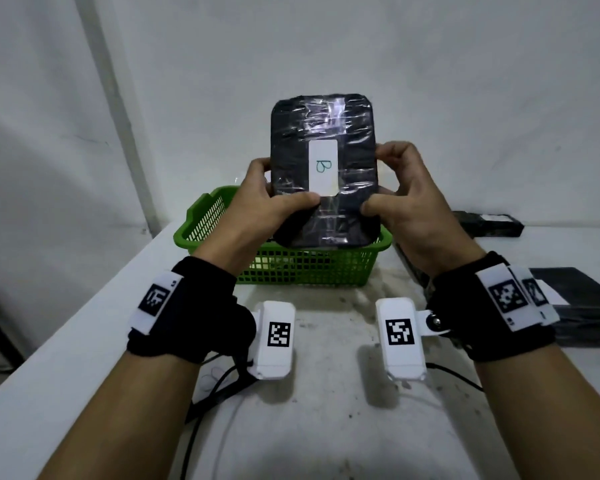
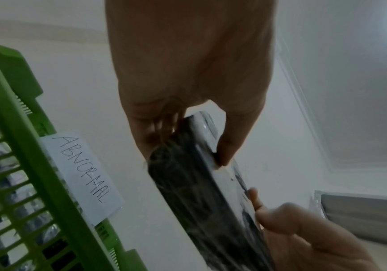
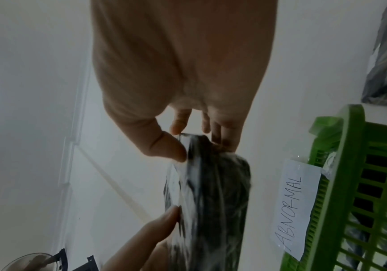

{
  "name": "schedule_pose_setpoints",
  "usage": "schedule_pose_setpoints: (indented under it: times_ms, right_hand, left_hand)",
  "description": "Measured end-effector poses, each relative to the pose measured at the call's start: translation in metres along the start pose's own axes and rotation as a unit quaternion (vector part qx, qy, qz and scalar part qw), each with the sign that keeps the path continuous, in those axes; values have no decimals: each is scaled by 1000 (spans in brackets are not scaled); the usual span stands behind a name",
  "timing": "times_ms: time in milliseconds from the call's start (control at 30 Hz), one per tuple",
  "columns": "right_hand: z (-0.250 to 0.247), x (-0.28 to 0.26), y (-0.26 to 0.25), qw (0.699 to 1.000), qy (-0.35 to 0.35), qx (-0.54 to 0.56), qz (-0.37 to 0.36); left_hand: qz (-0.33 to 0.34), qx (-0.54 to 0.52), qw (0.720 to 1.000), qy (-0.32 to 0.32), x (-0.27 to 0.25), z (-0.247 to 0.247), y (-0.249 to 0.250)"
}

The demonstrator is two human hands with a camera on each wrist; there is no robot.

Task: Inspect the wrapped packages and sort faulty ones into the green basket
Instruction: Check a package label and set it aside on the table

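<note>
A black package (image 1: 326,133) wrapped in clear film stands upright in the air above the green basket (image 1: 201,220). Its face carries a white label (image 1: 323,168) with a handwritten letter. My left hand (image 1: 267,199) grips its left edge, thumb on the front. My right hand (image 1: 406,195) grips the right edge the same way. From the left wrist the package (image 2: 187,183) shows edge-on, pinched between thumb and fingers. In the right wrist view the package (image 3: 217,192) is likewise pinched, and the basket (image 3: 350,165) bears a paper tag (image 3: 296,207) reading ABNORMAL.
The basket holds dark wrapped items behind its mesh. More black packages lie on the white table (image 1: 84,358) at the right: one (image 1: 489,223) by the wall, another (image 1: 582,306) nearer. Cables (image 1: 219,382) run under my left wrist. A white wall stands close behind.
</note>
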State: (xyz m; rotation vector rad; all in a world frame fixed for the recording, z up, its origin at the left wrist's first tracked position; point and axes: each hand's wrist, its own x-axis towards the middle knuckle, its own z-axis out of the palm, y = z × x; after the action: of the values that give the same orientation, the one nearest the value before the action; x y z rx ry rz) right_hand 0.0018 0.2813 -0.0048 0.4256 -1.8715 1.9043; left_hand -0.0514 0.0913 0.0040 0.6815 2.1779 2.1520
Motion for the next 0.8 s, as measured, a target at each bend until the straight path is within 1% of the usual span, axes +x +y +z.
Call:
schedule_pose_setpoints:
  times_ms: [100, 200, 433, 533, 600, 633, 733, 800]
  right_hand:
    - [0, 2, -2, 998, 55, 8, 32]
    - [-1, 3, 0, 996, 86, -12, 28]
    - [-6, 3, -4, 995, 95, -34, 18]
    - [-7, 2, -4, 991, 96, -92, 11]
    - [-7, 1, -4, 987, 93, -132, 2]
    - [-7, 0, -6, 987, 89, -132, -1]
    - [-5, -3, -14, 998, 48, -51, 5]
    - [-6, -3, -20, 999, 35, -4, 21]
  left_hand:
    - [16, 3, 1000, -19, -2, 2, 1]
    - [40, 34, 998, -36, -4, 4, 2]
    - [44, 28, 997, -61, -6, 7, 0]
    - [42, 11, 996, -76, -6, 3, 2]
    - [72, 25, 994, -73, -7, 1, 4]
    - [94, 38, 992, -73, -8, 1, 5]
    - [157, 83, 981, -84, -8, 4, 3]
    - [193, 105, 973, -67, -7, 5, 0]
